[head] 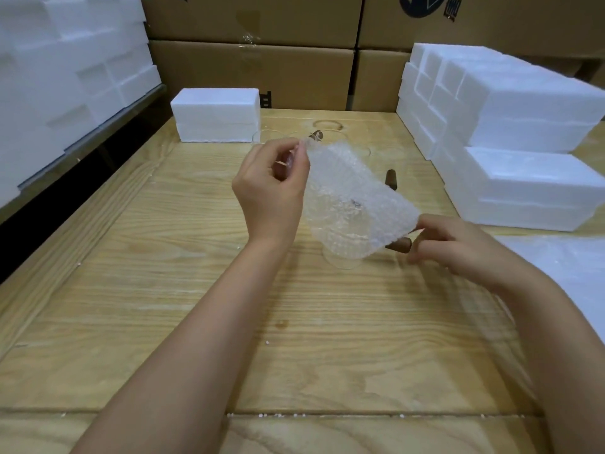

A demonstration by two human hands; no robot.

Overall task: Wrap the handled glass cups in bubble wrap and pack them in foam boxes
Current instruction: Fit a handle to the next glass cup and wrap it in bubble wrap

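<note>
Bubble wrap (pixel 353 201) hangs as one sheet in the middle of the frame, stretched slantwise between two hands above the tabletop (pixel 163 290). The left hand (pixel 271 188) pinches the sheet's upper left corner with curled fingers, and the right hand (pixel 458 247) pinches its lower right corner. Under the sheet a glass cup (pixel 342 262) stands on the tabletop, its brown handle (pixel 397 246) poking out just beside the right hand. Behind it, more cups are partly hidden, with a second brown handle (pixel 391 179) showing. A closed foam box (pixel 216 114) sits at the upper middle. Foam stacks (pixel 523 126) fill the right side, and cardboard boxes (pixel 255 73) line the back.
</note>
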